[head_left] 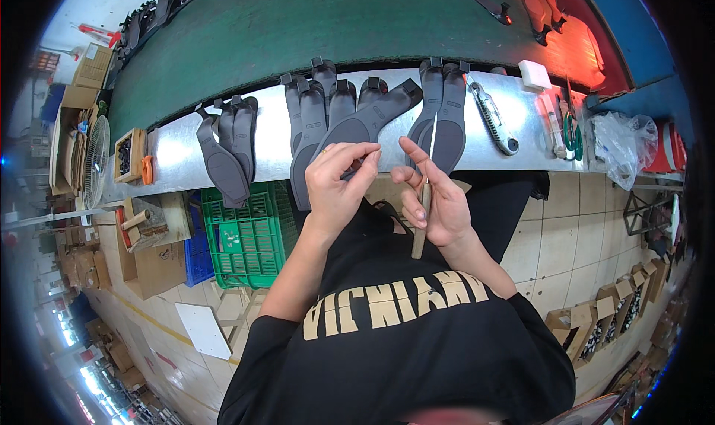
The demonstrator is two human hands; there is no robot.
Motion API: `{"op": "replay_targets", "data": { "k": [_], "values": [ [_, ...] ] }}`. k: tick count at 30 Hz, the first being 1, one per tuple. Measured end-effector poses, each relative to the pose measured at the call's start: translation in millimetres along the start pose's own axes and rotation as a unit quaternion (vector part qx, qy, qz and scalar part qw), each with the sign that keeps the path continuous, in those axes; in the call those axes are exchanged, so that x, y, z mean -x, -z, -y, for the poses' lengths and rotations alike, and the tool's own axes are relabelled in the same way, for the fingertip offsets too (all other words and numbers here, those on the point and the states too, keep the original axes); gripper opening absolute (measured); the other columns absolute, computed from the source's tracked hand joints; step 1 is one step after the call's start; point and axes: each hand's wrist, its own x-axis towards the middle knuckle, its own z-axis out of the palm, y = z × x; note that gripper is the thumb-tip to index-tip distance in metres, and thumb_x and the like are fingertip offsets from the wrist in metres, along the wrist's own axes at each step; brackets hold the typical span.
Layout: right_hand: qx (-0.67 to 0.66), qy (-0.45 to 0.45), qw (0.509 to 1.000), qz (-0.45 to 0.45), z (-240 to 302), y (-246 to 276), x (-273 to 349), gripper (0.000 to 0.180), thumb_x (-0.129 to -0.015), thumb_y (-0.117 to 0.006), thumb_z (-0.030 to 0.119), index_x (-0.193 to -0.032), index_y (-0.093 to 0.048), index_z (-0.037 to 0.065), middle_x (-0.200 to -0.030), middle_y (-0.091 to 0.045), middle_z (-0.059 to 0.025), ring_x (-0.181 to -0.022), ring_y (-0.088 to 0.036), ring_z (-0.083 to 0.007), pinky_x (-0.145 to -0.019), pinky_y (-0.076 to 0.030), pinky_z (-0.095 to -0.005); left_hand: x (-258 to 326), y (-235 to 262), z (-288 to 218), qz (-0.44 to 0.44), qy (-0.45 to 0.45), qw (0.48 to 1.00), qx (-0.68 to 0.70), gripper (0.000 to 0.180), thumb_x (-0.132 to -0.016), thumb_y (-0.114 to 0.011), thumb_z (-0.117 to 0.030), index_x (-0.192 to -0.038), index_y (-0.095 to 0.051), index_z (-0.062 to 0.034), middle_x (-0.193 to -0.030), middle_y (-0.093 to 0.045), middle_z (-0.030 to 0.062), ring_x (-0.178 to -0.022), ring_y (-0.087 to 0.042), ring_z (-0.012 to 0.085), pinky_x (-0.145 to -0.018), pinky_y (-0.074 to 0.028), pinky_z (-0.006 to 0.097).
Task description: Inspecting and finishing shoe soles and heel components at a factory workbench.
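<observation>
My right hand (pixel 445 215) is wrapped loosely round the wooden handle (pixel 419 240) of a slim-bladed knife, its narrow pale blade (pixel 433 136) pointing away from me. My left hand (pixel 339 185) is beside it, thumb and forefinger pinched together; whatever they hold, if anything, is too small to make out. Just beyond both hands, several dark grey heeled shoe soles (pixel 363 123) lie in a cluster on the metal bench (pixel 279 142). Two more heeled soles (pixel 450 116) lie behind the knife blade. Another small group of soles (pixel 223 157) rests further left.
A green belt surface (pixel 246 38) runs behind the bench. To the right are a grey-black hand tool (pixel 493 120), green-handled scissors (pixel 572 136), a white block (pixel 534 75) and a clear plastic bag (pixel 624 146). A wooden box (pixel 130 155) stands left; below is a green crate (pixel 249 235).
</observation>
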Motion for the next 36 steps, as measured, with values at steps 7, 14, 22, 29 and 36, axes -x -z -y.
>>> {"op": "replay_targets", "data": {
  "k": [7,14,22,29,36],
  "values": [
    [-0.070,-0.047,0.996,0.038,-1.6,-1.8,-1.2,0.048,-0.108,-0.032,0.033,-0.149,-0.035,0.008,-0.098,-0.059,-0.0105,-0.053,-0.050,-0.0106,-0.042,-0.043,-0.0228,2.4,-7.4,5.8,0.024,-0.014,1.000,0.000,0.011,-0.083,-0.072,-0.002,-0.094,-0.075,0.0004,-0.079,-0.070,0.0074,-0.066,-0.061,0.0113,-0.058,-0.047,0.024],
    [-0.010,-0.049,0.999,0.019,-3.6,-7.5,0.3,0.050,-0.108,-0.031,0.034,-0.152,-0.030,0.010,-0.095,-0.062,-0.0115,-0.054,-0.051,-0.0113,-0.043,-0.043,-0.0225,3.4,-11.1,10.4,0.006,-0.013,1.000,-0.017,0.009,-0.082,-0.073,-0.001,-0.090,-0.075,0.0006,-0.077,-0.069,0.0070,-0.064,-0.061,0.0113,-0.057,-0.048,0.024],
    [0.174,-0.034,0.984,-0.029,-17.0,-15.6,3.3,0.050,-0.109,-0.029,0.035,-0.155,-0.028,0.014,-0.095,-0.063,-0.0125,-0.054,-0.052,-0.0114,-0.045,-0.042,-0.0222,5.9,-13.7,14.6,-0.012,0.056,0.998,-0.039,0.007,-0.077,-0.072,-0.002,-0.083,-0.072,0.0017,-0.073,-0.067,0.0077,-0.062,-0.062,0.0117,-0.057,-0.050,0.025],
    [-0.144,-0.103,0.982,0.067,0.9,6.0,-2.0,0.050,-0.107,-0.035,0.032,-0.153,-0.031,0.012,-0.101,-0.064,-0.0109,-0.056,-0.052,-0.0124,-0.045,-0.041,-0.0242,9.2,-7.5,14.6,0.033,-0.029,0.999,-0.026,0.006,-0.073,-0.064,0.002,-0.077,-0.061,0.0009,-0.072,-0.062,0.0076,-0.064,-0.059,0.0174,-0.060,-0.047,0.028],
    [-0.201,-0.105,0.973,0.048,8.3,5.3,-3.1,0.050,-0.107,-0.036,0.032,-0.152,-0.032,0.012,-0.093,-0.058,-0.0093,-0.056,-0.047,-0.0123,-0.044,-0.040,-0.0238,19.0,-3.1,12.8,0.126,-0.063,0.990,-0.013,0.007,-0.071,-0.064,-0.001,-0.075,-0.059,-0.0012,-0.071,-0.060,0.0086,-0.064,-0.057,0.0224,-0.060,-0.044,0.032]
  ]
}}
